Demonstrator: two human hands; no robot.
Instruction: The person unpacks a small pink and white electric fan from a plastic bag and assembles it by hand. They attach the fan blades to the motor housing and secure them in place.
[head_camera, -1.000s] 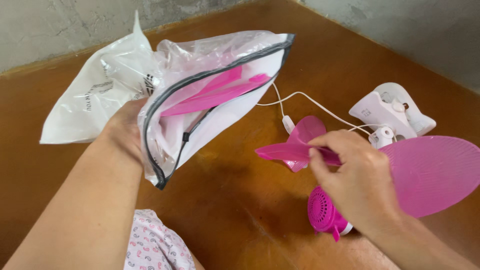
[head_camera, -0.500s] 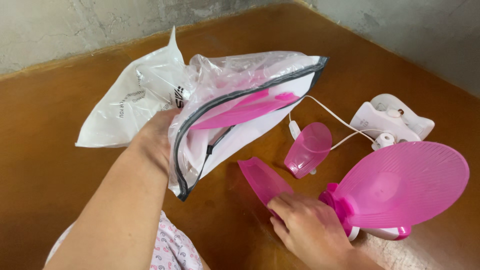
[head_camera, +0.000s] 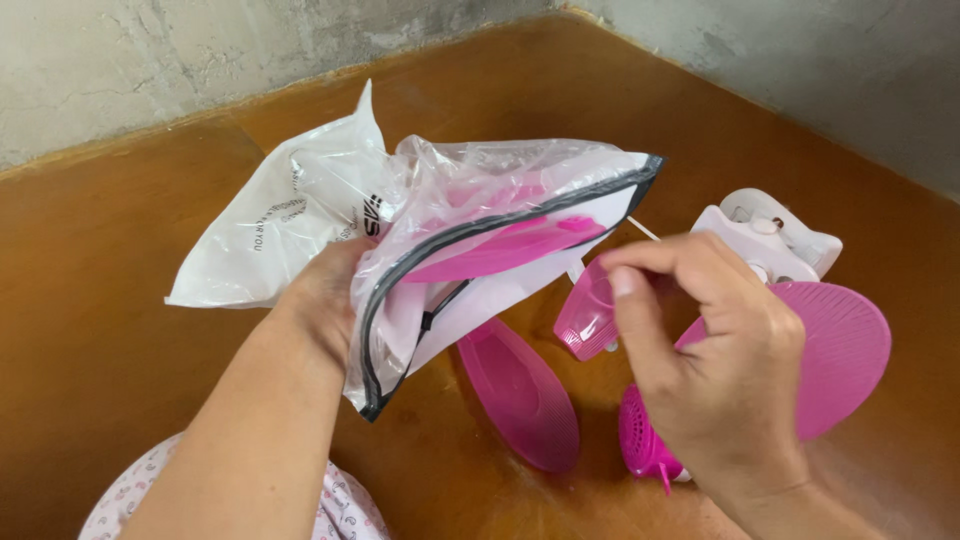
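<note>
Clear plastic bag held open over the brown table (head_camera: 120, 300), pink parts beside it.

The left hand (head_camera: 325, 295) gripped the bag (head_camera: 480, 250), a crinkled clear pouch with a dark zip edge and pink blades showing through it, its mouth gaping toward the viewer. Just below and right of the bag a pink blade (head_camera: 520, 395) lay flat on the table. Right of the bag the right hand (head_camera: 720, 370) hovered, its fingers curled loosely and holding nothing I could make out, above a pink ribbed blade (head_camera: 840, 350).
</note>
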